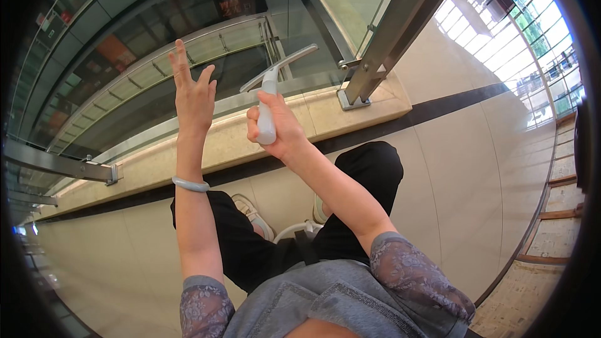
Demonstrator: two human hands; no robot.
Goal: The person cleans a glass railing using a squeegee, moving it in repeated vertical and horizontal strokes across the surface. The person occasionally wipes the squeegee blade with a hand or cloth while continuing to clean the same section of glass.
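My right hand (286, 126) grips the white handle of a window squeegee (268, 122). Its long, narrow blade slants up to the right, in front of a glass balustrade panel (225, 72). Whether the blade touches the glass I cannot tell. To the left, my left hand (191, 91) is raised with fingers apart and nothing in it, near the same panel. A pale bangle (190, 184) circles that wrist. Below both hands runs a cream stone ledge (239, 143) along the foot of the glass.
A metal post (389, 33) stands on the ledge at the right, with another post (65, 162) at the left. Beyond the glass lies a lower level with a railing (155, 77). Pale tiles (450, 150) and a dark floor strip (375, 126) border the ledge. Part of a white bucket-like rim (284, 232) shows between my legs.
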